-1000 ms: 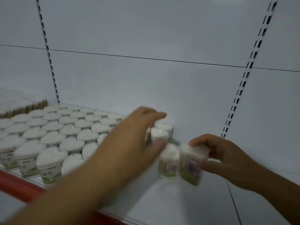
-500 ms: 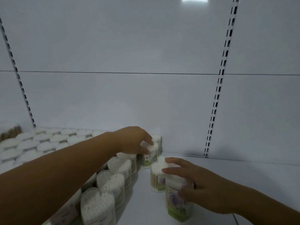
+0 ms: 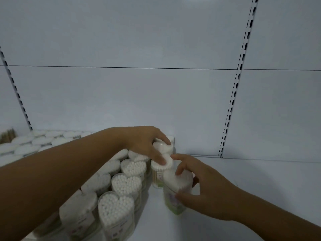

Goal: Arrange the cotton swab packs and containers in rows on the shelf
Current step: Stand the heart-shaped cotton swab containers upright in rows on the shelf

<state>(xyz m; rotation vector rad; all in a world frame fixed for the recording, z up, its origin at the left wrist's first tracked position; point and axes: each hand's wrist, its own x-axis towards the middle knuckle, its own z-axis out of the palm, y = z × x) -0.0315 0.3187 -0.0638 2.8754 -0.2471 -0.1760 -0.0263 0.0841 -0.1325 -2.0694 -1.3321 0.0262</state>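
Heart-shaped clear containers of cotton swabs (image 3: 126, 184) stand in rows on the left part of the white shelf (image 3: 251, 185). My left hand (image 3: 145, 145) reaches over them and its fingers curl on the lid of a container (image 3: 164, 148) near the back wall; its thumb touches the container (image 3: 160, 171) just in front. My right hand (image 3: 205, 188) grips a tilted container (image 3: 175, 193) with a green and purple label at the right end of the rows, thumb on its side and fingers on its top.
The shelf's white back panel (image 3: 156, 93) rises right behind the containers, with slotted uprights (image 3: 232, 101) to the right and at the far left (image 3: 19, 100). Brown-stick swab packs (image 3: 7, 136) show at the far left edge.
My left hand has stayed on the back container's lid, thumb reaching onto the one in front. My right hand has tilted its container and shifted its grip.
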